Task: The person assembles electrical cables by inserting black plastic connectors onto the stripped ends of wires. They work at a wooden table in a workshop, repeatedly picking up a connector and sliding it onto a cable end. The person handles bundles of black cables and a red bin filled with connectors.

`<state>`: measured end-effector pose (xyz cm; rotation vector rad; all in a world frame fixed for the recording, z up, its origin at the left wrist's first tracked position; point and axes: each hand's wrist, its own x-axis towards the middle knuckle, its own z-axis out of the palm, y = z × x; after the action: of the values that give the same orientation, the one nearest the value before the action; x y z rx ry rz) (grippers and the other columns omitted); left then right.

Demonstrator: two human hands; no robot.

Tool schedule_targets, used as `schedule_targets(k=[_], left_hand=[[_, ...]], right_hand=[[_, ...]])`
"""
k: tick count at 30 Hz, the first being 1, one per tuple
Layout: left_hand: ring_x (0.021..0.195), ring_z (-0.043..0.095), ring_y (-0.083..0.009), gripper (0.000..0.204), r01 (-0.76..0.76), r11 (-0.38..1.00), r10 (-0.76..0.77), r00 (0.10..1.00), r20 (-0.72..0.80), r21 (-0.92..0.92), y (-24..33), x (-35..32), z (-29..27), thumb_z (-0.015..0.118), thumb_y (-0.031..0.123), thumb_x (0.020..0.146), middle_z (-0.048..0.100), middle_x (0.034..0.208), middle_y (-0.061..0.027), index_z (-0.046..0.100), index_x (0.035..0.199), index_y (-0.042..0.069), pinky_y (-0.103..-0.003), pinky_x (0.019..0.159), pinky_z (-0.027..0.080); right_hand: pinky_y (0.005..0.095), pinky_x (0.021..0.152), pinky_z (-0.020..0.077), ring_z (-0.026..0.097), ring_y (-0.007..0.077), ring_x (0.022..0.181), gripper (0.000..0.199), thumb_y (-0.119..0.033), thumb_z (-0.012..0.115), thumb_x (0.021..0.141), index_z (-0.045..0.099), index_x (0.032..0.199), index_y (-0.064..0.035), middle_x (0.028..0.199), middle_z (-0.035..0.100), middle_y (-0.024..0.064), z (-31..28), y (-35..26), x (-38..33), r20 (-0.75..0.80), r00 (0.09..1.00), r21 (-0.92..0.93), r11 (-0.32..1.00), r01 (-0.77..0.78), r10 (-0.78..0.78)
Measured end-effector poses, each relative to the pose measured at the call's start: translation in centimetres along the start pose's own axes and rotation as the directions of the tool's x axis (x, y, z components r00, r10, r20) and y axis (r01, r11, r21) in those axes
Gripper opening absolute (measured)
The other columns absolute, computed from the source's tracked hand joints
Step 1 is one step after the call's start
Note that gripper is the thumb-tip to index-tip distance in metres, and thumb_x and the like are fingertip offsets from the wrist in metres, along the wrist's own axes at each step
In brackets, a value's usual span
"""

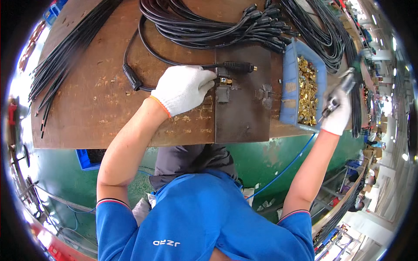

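My left hand (pixel 185 90), in a white knit glove, is closed around a black cable (pixel 148 88) that enters the glove from the left. Its fingertips touch the left end of a small brass connector (pixel 225 81) on a dark metal plate (pixel 241 119). Just beyond lies a black cable plug (pixel 238 66) with a brass tip. Right of the blue bin, my gloved right hand (pixel 338 108) is wrapped around a silver and dark air screwdriver (pixel 347 82), raised and slightly blurred. How the tool meets the palm is partly hidden.
A blue plastic bin (pixel 289 104) full of brass fittings (pixel 307 89) stands right of the plate. Coiled black cables (pixel 196 32) lie at the back, with more at far right (pixel 331 39). Loose black cables (pixel 72 50) spread at left. A blue hose (pixel 283 167) hangs below the table edge.
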<state>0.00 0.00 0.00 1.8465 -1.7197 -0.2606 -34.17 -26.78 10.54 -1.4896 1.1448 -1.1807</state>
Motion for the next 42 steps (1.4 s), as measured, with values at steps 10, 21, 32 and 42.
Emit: schedule_targets(k=[10, 21, 32, 42], left_hand=[[0.087, 0.071, -0.0393, 0.022, 0.017, 1.0, -0.018, 0.999, 0.047, 0.011, 0.2, 0.5, -0.6, 0.07, 0.021, 0.095, 0.072, 0.092, -0.0176, 0.077, 0.114, 0.012, -0.047, 0.076, 0.056], [0.086, 0.071, -0.039, 0.023, 0.025, 1.0, -0.025, 0.998, 0.056, 0.002, 0.1, 0.3, -0.6, 0.07, 0.02, 0.096, 0.071, 0.091, -0.0174, 0.076, 0.116, 0.012, -0.047, 0.075, 0.056], [0.081, 0.072, -0.038, 0.022, -0.006, 0.999, 0.005, 1.0, 0.019, 0.042, -0.2, 0.3, -0.4, 0.068, 0.023, 0.095, 0.073, 0.088, -0.0168, 0.078, 0.112, 0.013, -0.047, 0.071, 0.058], [0.078, 0.071, -0.0382, 0.019, -0.073, 0.996, 0.077, 0.994, -0.072, 0.055, -0.6, 0.4, 0.7, 0.067, 0.018, 0.092, 0.07, 0.085, -0.0151, 0.077, 0.108, 0.014, -0.047, 0.069, 0.057]], right_hand=[[0.0408, 0.08, 0.0585, 0.064, 0.0215, 0.08, 0.024, -0.023, 0.063, 0.099, 0.065, 0.115, -0.0046, 0.102, 0.068, 0.0099, 16.1, -3.6, -5.1, 0.485, 0.849, 0.746, 0.605, -0.277, -0.209], [0.0417, 0.066, 0.0631, 0.072, 0.0253, 0.081, 0.027, -0.004, 0.073, 0.09, 0.06, 0.114, -0.0041, 0.101, 0.07, 0.0164, 21.2, -0.4, -8.8, 0.51, 0.818, 0.747, 0.609, -0.268, -0.265], [0.0373, 0.086, 0.0595, 0.071, 0.0251, 0.099, 0.035, -0.004, 0.084, 0.085, 0.063, 0.113, 0.0027, 0.106, 0.07, 0.0172, 22.4, -1.8, -7.2, 0.842, 0.266, 0.539, 0.749, -0.385, -0.47], [0.0369, 0.073, 0.0584, 0.067, 0.0248, 0.081, 0.025, -0.024, 0.069, 0.095, 0.062, 0.095, -0.0005, 0.087, 0.066, 0.013, 23.6, 1.5, -9.1, 0.673, 0.663, 0.665, 0.662, -0.346, -0.329]])
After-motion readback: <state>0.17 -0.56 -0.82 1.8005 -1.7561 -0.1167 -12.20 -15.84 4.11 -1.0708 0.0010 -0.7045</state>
